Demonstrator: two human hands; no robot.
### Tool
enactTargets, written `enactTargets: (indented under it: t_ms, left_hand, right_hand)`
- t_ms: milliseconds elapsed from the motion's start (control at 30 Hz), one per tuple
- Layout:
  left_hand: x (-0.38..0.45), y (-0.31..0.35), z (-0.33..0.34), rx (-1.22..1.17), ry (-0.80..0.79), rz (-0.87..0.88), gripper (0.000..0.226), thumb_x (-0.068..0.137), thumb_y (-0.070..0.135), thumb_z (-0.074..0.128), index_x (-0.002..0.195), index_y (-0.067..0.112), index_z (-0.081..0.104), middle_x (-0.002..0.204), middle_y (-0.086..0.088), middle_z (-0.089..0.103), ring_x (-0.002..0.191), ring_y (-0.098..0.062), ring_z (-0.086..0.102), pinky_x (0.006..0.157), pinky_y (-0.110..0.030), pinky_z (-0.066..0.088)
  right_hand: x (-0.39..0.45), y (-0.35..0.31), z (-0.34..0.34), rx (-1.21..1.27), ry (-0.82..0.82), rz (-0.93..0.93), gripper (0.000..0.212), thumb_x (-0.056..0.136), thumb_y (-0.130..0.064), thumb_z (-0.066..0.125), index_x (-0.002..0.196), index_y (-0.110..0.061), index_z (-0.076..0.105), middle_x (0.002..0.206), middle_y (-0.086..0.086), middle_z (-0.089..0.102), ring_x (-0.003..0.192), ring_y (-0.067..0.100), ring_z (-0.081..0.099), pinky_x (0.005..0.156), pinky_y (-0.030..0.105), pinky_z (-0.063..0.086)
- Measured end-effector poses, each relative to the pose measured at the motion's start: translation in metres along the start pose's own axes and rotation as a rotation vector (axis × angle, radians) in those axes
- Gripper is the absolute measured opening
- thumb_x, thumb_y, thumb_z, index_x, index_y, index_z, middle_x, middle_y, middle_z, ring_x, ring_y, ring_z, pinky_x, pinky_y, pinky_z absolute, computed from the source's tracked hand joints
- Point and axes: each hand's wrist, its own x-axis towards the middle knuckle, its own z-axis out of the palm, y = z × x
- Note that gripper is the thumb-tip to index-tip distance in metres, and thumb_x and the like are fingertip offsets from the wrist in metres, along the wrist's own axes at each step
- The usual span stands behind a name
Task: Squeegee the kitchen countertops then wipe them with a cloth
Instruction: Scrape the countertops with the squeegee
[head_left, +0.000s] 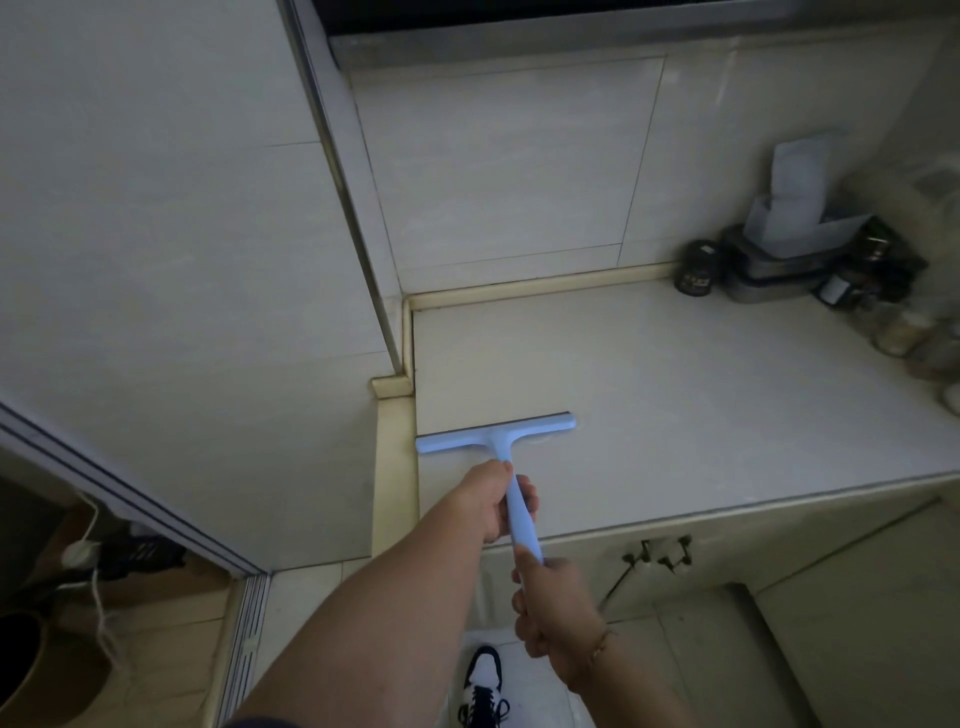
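Note:
A light blue squeegee (498, 434) lies with its blade flat on the white countertop (675, 395), near the counter's left edge. My left hand (493, 499) grips the upper part of its handle, just behind the blade. My right hand (553, 597) grips the handle's lower end, out past the counter's front edge. No cloth is in view.
Dark jars (696, 273), a grey container (769, 270) holding a translucent plastic piece, and glass jars (898, 332) crowd the counter's back right corner. Tiled walls (182, 234) close the left and back. A raised beige lip (397, 467) runs along the left edge. My shoe (485, 686) is on the floor below.

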Motion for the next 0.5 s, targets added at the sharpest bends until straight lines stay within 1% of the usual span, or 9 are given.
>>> enactTargets:
  t_ms: [133, 233, 300, 367, 433, 500]
  left_hand:
    - [-0.007, -0.014, 0.001, -0.01, -0.003, -0.003, 0.038, 0.103, 0.028, 0.036, 0.082, 0.003, 0.055, 0.06, -0.007, 0.058, 0.052, -0.022, 0.054, 0.056, -0.03, 0.047]
    - [-0.013, -0.02, 0.001, -0.023, -0.001, 0.013, 0.038, 0.103, 0.027, 0.036, 0.081, 0.002, 0.055, 0.061, -0.007, 0.057, 0.053, -0.022, 0.053, 0.056, -0.031, 0.047]
    - [-0.018, -0.027, 0.001, -0.011, -0.005, -0.001, 0.036, 0.103, 0.027, 0.037, 0.084, 0.002, 0.055, 0.062, -0.008, 0.057, 0.054, -0.022, 0.054, 0.055, -0.031, 0.048]
    - [-0.023, -0.036, 0.001, -0.024, -0.01, -0.007, 0.034, 0.103, 0.027, 0.038, 0.089, 0.0, 0.055, 0.065, -0.009, 0.057, 0.056, -0.022, 0.053, 0.053, -0.031, 0.049]
    - [-0.026, -0.039, 0.002, -0.026, 0.0, 0.009, 0.036, 0.103, 0.027, 0.038, 0.089, 0.0, 0.055, 0.065, -0.01, 0.057, 0.056, -0.022, 0.053, 0.052, -0.031, 0.049]
    - [-0.026, -0.038, 0.005, -0.009, 0.021, 0.027, 0.037, 0.103, 0.028, 0.038, 0.087, 0.0, 0.056, 0.064, -0.01, 0.059, 0.056, -0.023, 0.055, 0.053, -0.032, 0.049]
  right_hand:
    - [-0.007, 0.012, -0.005, 0.017, -0.014, 0.007, 0.026, 0.099, -0.028, 0.042, 0.093, -0.004, 0.048, 0.057, 0.005, 0.037, 0.032, 0.011, 0.028, 0.038, 0.014, 0.021]
    - [-0.007, 0.018, -0.007, 0.002, -0.007, -0.007, 0.026, 0.099, -0.028, 0.043, 0.089, -0.005, 0.05, 0.056, 0.005, 0.038, 0.033, 0.012, 0.029, 0.038, 0.015, 0.022]
    - [-0.006, 0.029, -0.009, -0.067, 0.02, -0.018, 0.031, 0.097, -0.031, 0.046, 0.081, -0.006, 0.053, 0.054, 0.004, 0.042, 0.036, 0.014, 0.034, 0.04, 0.019, 0.024]
    - [-0.004, 0.041, -0.011, -0.159, 0.047, -0.042, 0.036, 0.094, -0.036, 0.048, 0.074, -0.007, 0.057, 0.053, 0.003, 0.048, 0.042, 0.016, 0.041, 0.045, 0.024, 0.028]
    - [-0.004, 0.045, -0.014, -0.196, 0.058, -0.066, 0.038, 0.093, -0.039, 0.049, 0.073, -0.008, 0.059, 0.054, 0.003, 0.052, 0.046, 0.018, 0.046, 0.048, 0.026, 0.03]
    - [-0.003, 0.043, -0.014, -0.187, 0.051, -0.08, 0.039, 0.094, -0.039, 0.048, 0.073, -0.008, 0.06, 0.054, 0.003, 0.053, 0.046, 0.017, 0.047, 0.048, 0.026, 0.032]
